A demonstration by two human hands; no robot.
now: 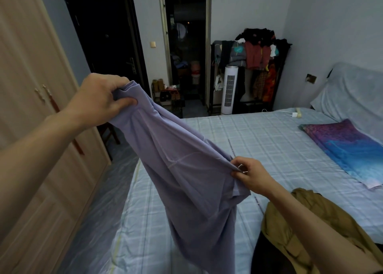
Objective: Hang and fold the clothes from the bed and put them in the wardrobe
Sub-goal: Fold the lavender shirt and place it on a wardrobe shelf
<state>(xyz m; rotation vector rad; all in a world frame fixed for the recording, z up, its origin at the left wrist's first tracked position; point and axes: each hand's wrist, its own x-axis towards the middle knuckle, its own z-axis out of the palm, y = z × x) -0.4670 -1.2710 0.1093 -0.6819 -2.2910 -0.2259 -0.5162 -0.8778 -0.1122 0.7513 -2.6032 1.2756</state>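
A soft lilac-purple knit garment (182, 170), plain apart from a few pale seam lines, is held up in the air above the near corner of a bed covered in a pale blue checked sheet (269, 145). Its upper end is bunched in the left hand (99, 99), whose fingers are curled over the gathered cloth with the thumb pressed against it from below. A fold further down is pinched between the thumb and fingertips of the right hand (252, 175). Between the two hands the cloth is stretched along a slanting line, high at the left and lower at the right; below that line the rest is draped straight down, so the long axis is roughly vertical and the free end points toward the bed.

An olive-brown padded jacket (306, 228) is lying on the sheet under the right forearm. A beige wooden wardrobe with closed doors (31, 97) is seen at the left. A purple-and-blue patterned pillow (348, 149) is lying further up the bed.
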